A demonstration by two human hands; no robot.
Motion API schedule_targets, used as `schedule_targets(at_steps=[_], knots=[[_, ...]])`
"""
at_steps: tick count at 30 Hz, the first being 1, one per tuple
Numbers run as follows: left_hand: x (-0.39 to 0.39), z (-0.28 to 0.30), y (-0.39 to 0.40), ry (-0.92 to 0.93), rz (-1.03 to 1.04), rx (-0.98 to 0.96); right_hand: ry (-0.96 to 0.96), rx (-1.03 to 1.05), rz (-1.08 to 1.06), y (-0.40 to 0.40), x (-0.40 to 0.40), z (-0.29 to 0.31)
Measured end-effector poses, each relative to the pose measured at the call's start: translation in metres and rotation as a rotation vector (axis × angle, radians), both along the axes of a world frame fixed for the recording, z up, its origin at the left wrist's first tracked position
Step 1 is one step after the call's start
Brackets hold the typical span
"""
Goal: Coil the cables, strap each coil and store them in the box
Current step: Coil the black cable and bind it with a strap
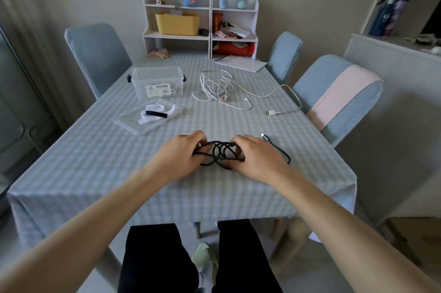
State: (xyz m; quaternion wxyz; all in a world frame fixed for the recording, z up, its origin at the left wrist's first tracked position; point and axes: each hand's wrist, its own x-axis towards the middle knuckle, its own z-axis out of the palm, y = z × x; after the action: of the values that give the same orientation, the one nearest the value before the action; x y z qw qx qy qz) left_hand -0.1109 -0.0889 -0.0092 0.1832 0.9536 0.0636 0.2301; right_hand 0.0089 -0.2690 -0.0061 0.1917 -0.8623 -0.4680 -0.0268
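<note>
Left hand (182,154) and right hand (256,158) both grip the coiled black cable (220,154), fingers curled around its loops.

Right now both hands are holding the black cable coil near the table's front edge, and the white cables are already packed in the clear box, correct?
Not quite. Both hands, left hand and right hand, do hold the black cable coil near the front edge, but the head view shows the white cables lying loose and tangled on the table, beside the clear box, not in it.
</note>
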Motion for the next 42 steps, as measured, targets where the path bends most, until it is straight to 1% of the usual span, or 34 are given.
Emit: schedule_targets(at_steps=[3, 6, 8, 12, 15, 18, 20, 25, 28, 32, 34, 36, 38, 42], knots=[[-0.017, 0.002, -0.013, -0.052, -0.048, -0.089, 0.049, 0.046, -0.010, -0.017, -0.024, 0.004], [-0.032, 0.016, -0.029, -0.035, -0.069, -0.230, 0.221, 0.141, -0.065, -0.036, -0.045, 0.017], [-0.046, 0.029, -0.040, -0.035, -0.074, -0.315, 0.285, 0.220, -0.064, -0.044, -0.059, 0.029], [-0.071, 0.054, -0.052, -0.066, -0.042, -0.381, 0.429, 0.382, -0.028, -0.044, -0.083, 0.054], [-0.079, 0.065, -0.056, -0.071, -0.016, -0.495, 0.566, 0.478, -0.031, -0.039, -0.093, 0.062], [-0.086, 0.066, -0.061, -0.048, 0.036, -0.611, 0.768, 0.505, -0.054, -0.034, -0.105, 0.055], [-0.091, 0.064, -0.063, -0.015, 0.042, -0.673, 0.866, 0.508, -0.035, -0.034, -0.112, 0.047], [-0.104, 0.055, -0.062, 0.095, 0.104, -0.803, 1.004, 0.463, -0.025, -0.030, -0.127, 0.036], [-0.106, 0.061, -0.055, 0.067, 0.109, -0.843, 1.081, 0.496, -0.041, -0.022, -0.133, 0.043], [-0.112, 0.075, -0.044, 0.017, 0.132, -0.847, 1.283, 0.596, -0.030, -0.009, -0.146, 0.053], [-0.119, 0.082, -0.040, -0.016, 0.126, -0.866, 1.298, 0.619, 0.011, -0.004, -0.154, 0.059], [-0.126, 0.086, -0.039, -0.034, 0.125, -0.882, 1.266, 0.627, 0.040, -0.003, -0.159, 0.063], [-0.129, 0.085, -0.039, -0.026, 0.141, -0.862, 1.212, 0.621, 0.037, -0.002, -0.157, 0.063], [-0.124, 0.077, -0.040, 0.040, 0.146, -0.825, 1.059, 0.618, -0.041, -0.002, -0.148, 0.049]])
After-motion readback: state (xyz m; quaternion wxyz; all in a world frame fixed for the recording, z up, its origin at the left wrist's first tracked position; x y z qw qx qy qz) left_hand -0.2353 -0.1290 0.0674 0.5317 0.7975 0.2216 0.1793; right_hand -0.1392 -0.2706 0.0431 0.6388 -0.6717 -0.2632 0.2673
